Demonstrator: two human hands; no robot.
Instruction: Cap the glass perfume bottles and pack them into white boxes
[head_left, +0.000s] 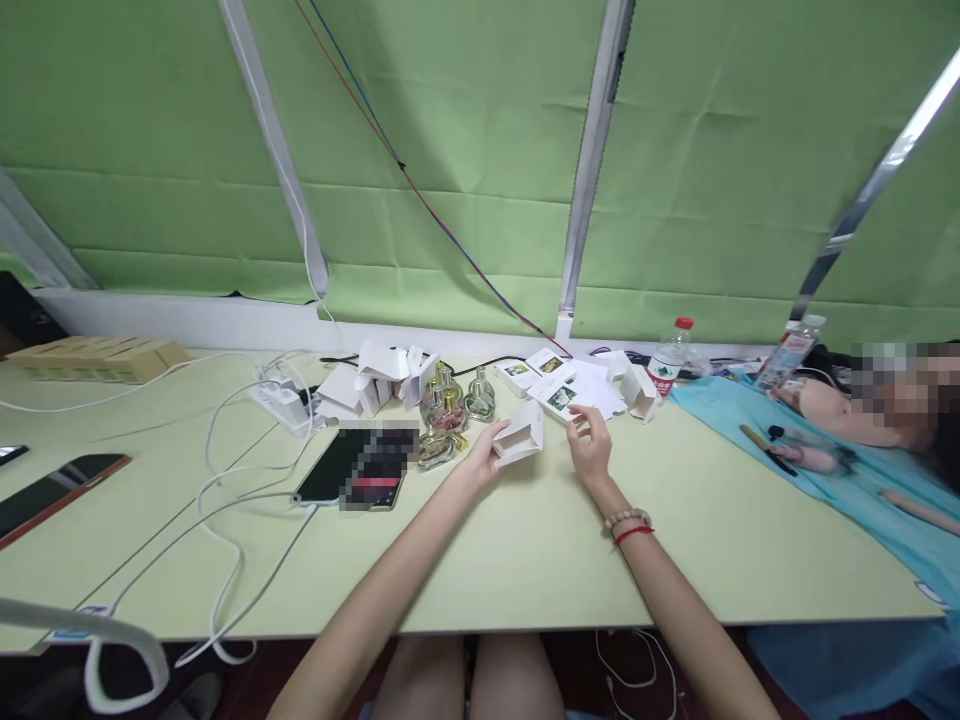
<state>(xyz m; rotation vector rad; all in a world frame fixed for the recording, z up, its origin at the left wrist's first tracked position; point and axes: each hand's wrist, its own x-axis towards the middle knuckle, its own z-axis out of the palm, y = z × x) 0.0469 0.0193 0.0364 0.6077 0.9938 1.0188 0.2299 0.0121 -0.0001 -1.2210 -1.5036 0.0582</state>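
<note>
My left hand [486, 458] is closed around a small white carton [519, 436], whose open end faces me and shows a hollow inside. To the right, my right hand [589, 446] is raised over the table with its fingers loosely bent and apart, and I see nothing in it. Just beyond its fingertips lies a white box with a flower picture [561, 398]. Left of the carton stand several glass perfume bottles [444, 408] with gold caps. One bottle [435, 450] lies nearest to my left hand, and a clear one [480, 398] stands behind it.
Opened white cartons [352, 388] are heaped behind the bottles. A phone [381, 468], a power strip [283, 402] and looping white cables [202, 500] occupy the left. At right are a water bottle [666, 362], a blue cloth [739, 420] and a doll-like head. Yellow boxes [97, 360] sit far left.
</note>
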